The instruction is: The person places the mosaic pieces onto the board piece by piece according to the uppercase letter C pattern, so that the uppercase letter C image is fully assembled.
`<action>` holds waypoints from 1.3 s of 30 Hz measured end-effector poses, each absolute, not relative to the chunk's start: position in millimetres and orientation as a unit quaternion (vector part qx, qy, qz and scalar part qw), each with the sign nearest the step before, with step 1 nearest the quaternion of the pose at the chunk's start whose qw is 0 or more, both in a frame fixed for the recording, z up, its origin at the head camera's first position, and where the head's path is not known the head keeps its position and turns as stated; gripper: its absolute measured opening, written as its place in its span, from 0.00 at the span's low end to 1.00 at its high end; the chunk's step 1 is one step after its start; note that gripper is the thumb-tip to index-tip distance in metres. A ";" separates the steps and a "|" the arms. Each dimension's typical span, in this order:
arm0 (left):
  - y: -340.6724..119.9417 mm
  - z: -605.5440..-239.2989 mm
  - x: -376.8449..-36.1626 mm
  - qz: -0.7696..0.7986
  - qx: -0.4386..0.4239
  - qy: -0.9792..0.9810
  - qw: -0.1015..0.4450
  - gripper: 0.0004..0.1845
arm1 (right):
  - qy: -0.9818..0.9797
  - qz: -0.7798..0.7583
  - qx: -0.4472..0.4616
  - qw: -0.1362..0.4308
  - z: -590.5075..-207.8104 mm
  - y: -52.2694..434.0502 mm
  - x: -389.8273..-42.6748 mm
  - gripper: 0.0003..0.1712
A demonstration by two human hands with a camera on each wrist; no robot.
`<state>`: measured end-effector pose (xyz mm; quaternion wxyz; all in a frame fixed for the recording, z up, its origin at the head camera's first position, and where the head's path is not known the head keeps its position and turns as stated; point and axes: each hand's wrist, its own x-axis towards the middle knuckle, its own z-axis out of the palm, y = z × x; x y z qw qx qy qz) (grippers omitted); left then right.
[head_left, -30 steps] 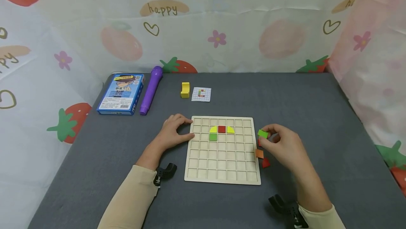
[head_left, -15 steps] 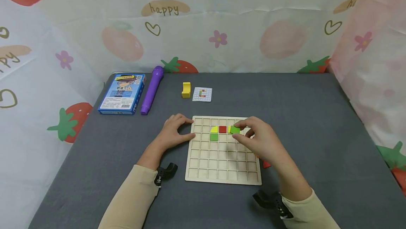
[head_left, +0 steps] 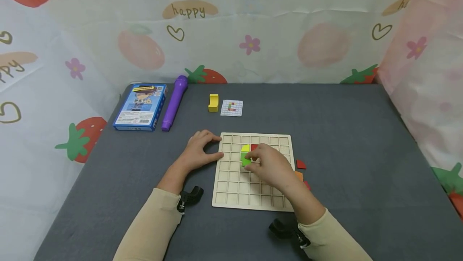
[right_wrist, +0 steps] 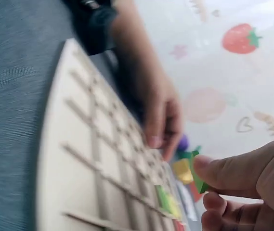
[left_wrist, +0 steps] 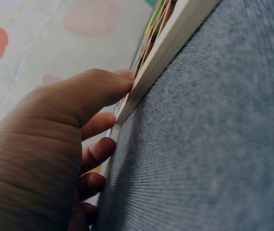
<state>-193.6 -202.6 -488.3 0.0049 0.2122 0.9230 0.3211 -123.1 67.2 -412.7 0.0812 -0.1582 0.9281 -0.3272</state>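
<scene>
My right hand [head_left: 273, 166] pinches a green block [right_wrist: 199, 174] between thumb and fingers, low over the gridded wooden board [head_left: 231, 192]. In the head view that block overlaps the lower side of a green square [head_left: 244, 155] set in the grid. Above the square sits a yellow quarter-round piece [head_left: 245, 147], with a red square [head_left: 254, 147] to its right; the second yellow piece is hidden behind my right hand. My left hand [head_left: 197, 148] rests at the board's left edge, thumb and index fingertip touching it, the other fingers loosely bent.
Beside the board's right edge lie a red rounded piece [head_left: 301, 164], an orange piece [head_left: 299, 176] and another red piece [head_left: 307, 185]. Farther back stand a yellow block [head_left: 213, 103], a pattern card [head_left: 231, 108], a purple microphone [head_left: 175, 103] and a blue box [head_left: 140, 107].
My right hand has carried the green block leftward from the board's right edge, past the second yellow piece, to the green square. My left hand stays at the board's edge.
</scene>
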 end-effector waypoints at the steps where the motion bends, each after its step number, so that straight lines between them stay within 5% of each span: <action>1: -202.5 -488.5 -193.8 0.321 0.212 0.923 0.004 0.28 | 0.931 -0.320 -0.156 0.085 -416.4 64.8 -123.5 0.14; 11: -203.5 -489.5 -194.2 0.322 0.214 0.922 0.001 0.28 | 0.949 -0.264 -0.156 0.075 -437.6 52.9 -118.5 0.16; 20: -202.8 -487.1 -193.2 0.325 0.216 0.921 0.000 0.28 | 0.961 -0.234 -0.146 0.013 -439.6 50.5 -114.1 0.06; 29: -200.3 -487.6 -192.3 0.323 0.220 0.920 0.001 0.28 | 0.956 -0.241 -0.159 0.051 -435.9 65.4 -106.3 0.14; 39: -201.2 -488.1 -193.2 0.327 0.220 0.919 0.005 0.28 | 0.955 -0.278 -0.099 0.029 -429.5 109.4 -99.9 0.16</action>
